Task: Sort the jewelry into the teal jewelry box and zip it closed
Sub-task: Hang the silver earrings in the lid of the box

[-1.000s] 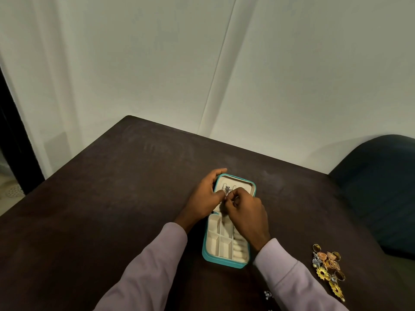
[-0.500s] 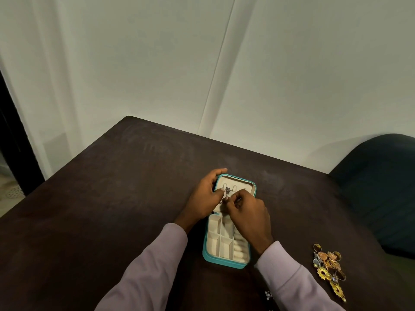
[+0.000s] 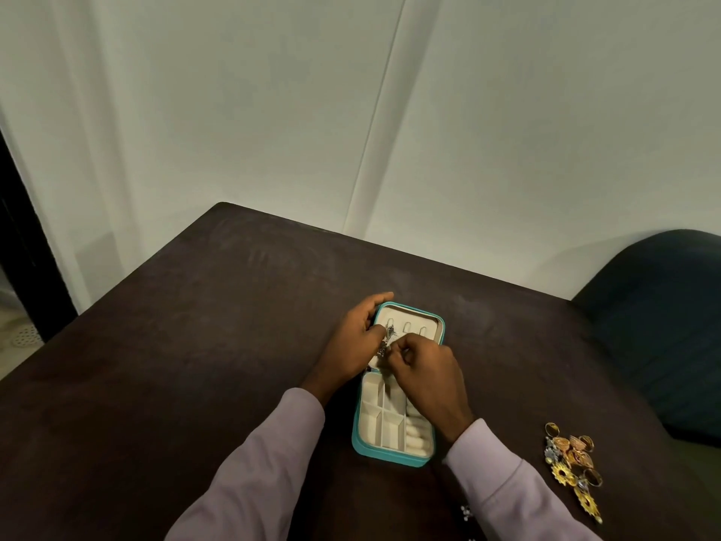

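Since a second ago, little is shifting: both hands are staying over the open teal jewelry box [image 3: 390, 456] on the dark table [image 3: 195, 365]. I am pinching a silver jewelry piece [image 3: 387, 337] between my left hand [image 3: 357, 341] and right hand [image 3: 427, 370], against the lid panel. Loose gold jewelry [image 3: 571, 462] is lying well apart, to the right.

- We count one teal jewelry box [image 3: 390, 456], lying open
- two hands over it: left hand [image 3: 353, 345], right hand [image 3: 429, 370]
- one silver piece [image 3: 387, 337] pinched between them
- one pile of gold jewelry [image 3: 571, 462] near right, too tangled to count
- one dark chair [image 3: 659, 326] far right
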A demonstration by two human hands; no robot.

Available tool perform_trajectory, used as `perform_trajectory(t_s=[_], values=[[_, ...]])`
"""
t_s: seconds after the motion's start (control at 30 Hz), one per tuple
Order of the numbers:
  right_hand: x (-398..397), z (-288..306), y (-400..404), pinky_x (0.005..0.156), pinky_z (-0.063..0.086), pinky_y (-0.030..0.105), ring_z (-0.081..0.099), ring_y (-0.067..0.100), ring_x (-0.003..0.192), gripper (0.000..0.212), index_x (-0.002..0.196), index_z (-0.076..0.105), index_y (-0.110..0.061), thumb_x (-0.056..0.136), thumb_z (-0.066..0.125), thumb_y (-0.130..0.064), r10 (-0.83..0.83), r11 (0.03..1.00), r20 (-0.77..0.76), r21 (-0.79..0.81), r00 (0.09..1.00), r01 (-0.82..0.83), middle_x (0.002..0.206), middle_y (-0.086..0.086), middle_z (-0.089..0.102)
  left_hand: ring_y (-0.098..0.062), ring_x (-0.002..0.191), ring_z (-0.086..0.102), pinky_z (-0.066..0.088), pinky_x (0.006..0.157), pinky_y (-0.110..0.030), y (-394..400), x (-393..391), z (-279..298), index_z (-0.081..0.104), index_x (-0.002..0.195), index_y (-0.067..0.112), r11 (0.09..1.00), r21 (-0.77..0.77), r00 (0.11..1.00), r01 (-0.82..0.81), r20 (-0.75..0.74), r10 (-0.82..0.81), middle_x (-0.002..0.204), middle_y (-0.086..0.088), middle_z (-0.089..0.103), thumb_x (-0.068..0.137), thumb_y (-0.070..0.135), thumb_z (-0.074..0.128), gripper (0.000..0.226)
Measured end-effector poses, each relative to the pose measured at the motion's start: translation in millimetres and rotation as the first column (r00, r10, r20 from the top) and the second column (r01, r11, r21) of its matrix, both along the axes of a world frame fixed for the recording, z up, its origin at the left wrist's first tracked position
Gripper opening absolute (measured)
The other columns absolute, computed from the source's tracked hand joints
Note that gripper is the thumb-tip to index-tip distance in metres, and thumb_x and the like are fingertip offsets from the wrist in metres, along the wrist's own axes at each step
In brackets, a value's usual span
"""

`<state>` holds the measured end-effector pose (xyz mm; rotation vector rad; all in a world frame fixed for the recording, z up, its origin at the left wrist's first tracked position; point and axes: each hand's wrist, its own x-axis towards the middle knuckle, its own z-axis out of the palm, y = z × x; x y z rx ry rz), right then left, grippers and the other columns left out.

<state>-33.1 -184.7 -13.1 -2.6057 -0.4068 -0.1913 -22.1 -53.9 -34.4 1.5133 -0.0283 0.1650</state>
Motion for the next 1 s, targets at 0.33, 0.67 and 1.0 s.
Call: perform_trajectory(t_s=[0.33,0.67,1.0], values=[[2,1,-12,0.063,0.053,0.027,0.06,0.006,0.069,0.013,0.084,0.056,-0.025,0.09,0.054,-0.036,-0.045,0.999,0.029,0.017,0.999,0.045,0.084,-0.009,0.066,-0.015,0.089,0.067,0.057,0.075,-0.035,3,-5,6,0.041,0.136,0.014,0.999,-0.048,0.997,0.01,-0.07,-0.014,0.118,-0.009,0.061,0.091,-0.008,0.037,0.051],[6,-2,-1,0.067,0.05,0.029,0.06,0.013,0.083,0.015,0.095,0.061,-0.021,0.091,0.054,-0.034,0.02,0.999,0.256,-0.031,0.967,-0.012,0.094,-0.005,0.065,-0.013,0.096,0.065,0.057,0.08,-0.03,4,-8,11,0.04,0.137,0.013,0.999,-0.023,0.997,0.036,-0.06,-0.038,0.12,-0.006,0.058,0.092,-0.007,0.037,0.05],[12,-6,-3,0.075,0.053,0.027,0.063,0.009,0.083,0.014,0.094,0.068,-0.018,0.092,0.055,-0.023,-0.02,0.975,0.199,0.222,0.98,-0.025,0.093,-0.005,0.07,-0.01,0.096,0.063,0.055,0.078,-0.024,3,-7,8,0.039,0.138,0.015,0.999,0.019,0.999,0.039,-0.005,-0.039,0.121,-0.007,0.059,0.086,-0.012,0.046,0.059]])
